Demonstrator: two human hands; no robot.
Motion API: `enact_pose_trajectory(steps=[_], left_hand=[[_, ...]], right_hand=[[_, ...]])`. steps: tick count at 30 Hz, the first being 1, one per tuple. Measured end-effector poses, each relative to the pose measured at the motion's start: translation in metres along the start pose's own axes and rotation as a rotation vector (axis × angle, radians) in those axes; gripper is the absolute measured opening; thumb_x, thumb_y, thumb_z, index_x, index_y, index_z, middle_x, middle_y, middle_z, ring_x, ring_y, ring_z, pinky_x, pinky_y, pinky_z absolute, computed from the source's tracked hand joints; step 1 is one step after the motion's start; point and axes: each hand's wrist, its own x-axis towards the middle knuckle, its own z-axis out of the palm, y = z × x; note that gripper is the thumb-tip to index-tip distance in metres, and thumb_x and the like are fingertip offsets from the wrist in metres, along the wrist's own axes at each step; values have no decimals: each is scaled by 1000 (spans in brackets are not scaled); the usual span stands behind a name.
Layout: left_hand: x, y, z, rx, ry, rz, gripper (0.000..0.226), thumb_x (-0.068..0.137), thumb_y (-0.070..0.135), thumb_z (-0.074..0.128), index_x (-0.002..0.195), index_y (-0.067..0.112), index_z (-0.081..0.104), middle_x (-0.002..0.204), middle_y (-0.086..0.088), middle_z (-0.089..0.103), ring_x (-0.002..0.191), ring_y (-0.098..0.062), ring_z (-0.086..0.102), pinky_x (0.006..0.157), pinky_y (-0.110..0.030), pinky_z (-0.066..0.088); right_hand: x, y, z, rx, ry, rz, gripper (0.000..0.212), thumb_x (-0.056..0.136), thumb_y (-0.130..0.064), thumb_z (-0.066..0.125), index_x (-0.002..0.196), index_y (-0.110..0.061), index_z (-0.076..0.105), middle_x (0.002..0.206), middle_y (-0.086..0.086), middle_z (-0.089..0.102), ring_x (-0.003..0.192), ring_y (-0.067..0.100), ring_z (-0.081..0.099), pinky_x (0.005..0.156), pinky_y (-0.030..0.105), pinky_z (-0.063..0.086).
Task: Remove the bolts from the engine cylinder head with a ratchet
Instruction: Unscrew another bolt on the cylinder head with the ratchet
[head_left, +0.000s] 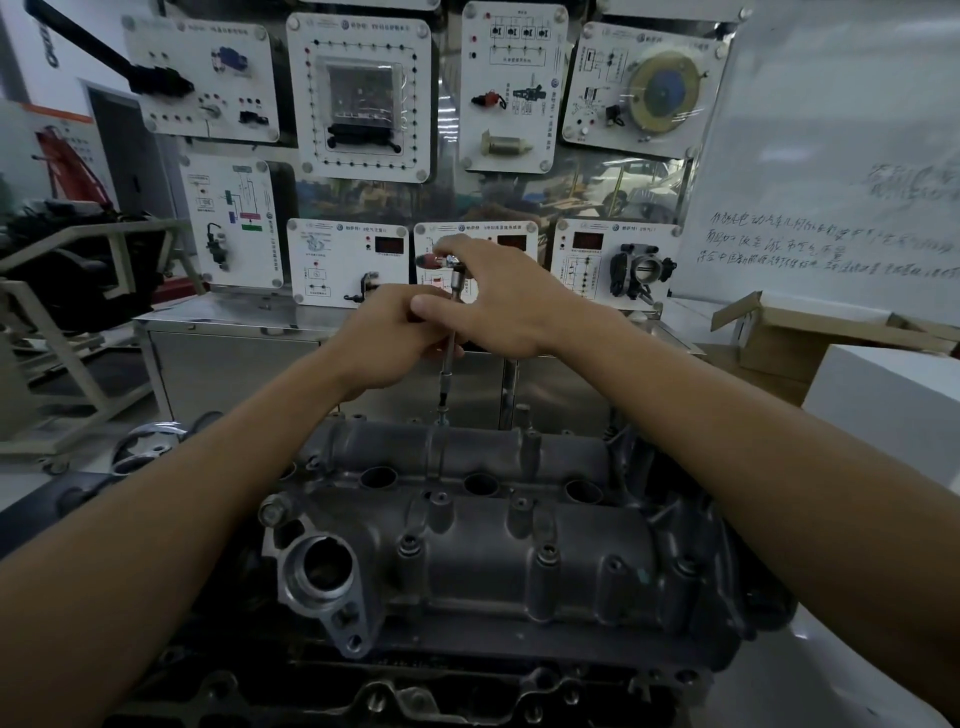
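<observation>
The grey cast engine cylinder head (467, 561) fills the lower middle of the view. A ratchet (453, 262) with a long thin extension bar (448, 371) stands upright over the head's far edge, its tip on a bolt (442, 417). My right hand (498, 306) is closed over the ratchet head from above. My left hand (400, 338) pinches the extension bar just below it. Several other bolts (546, 555) sit in bosses along the near side of the head.
A metal cabinet (234, 358) with a training board of white panels (358, 93) stands behind the engine. A whiteboard (841, 156) and open cardboard boxes (810, 338) are at the right. A metal stand (67, 332) is at the left.
</observation>
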Motion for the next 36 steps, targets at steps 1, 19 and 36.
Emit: enact_pose_trajectory(steps=[1, 19, 36], left_hand=[[0, 0, 0, -28, -7, 2, 16, 100, 1, 53, 93, -4, 67, 89, -15, 73, 85, -27, 73, 83, -46, 60], [-1, 7, 3, -94, 68, -16, 16, 97, 4, 63, 99, -11, 67, 83, -20, 72, 67, -18, 70, 65, -26, 60], [-1, 2, 1, -74, -56, -24, 22, 105, 8, 49, 108, -5, 66, 98, -18, 73, 78, -19, 74, 67, -24, 59]], right_hand=[[1, 1, 1, 16, 10, -21, 72, 92, -61, 57, 150, -21, 39, 152, 0, 47, 136, 21, 45, 112, 40, 37], [6, -4, -8, -373, 355, 42, 71, 90, -81, 25, 58, -21, 44, 59, -5, 48, 54, 12, 45, 51, 28, 23], [6, 14, 1, 198, -41, 4, 64, 94, -62, 56, 144, -23, 47, 147, 0, 51, 111, 11, 50, 93, 28, 36]])
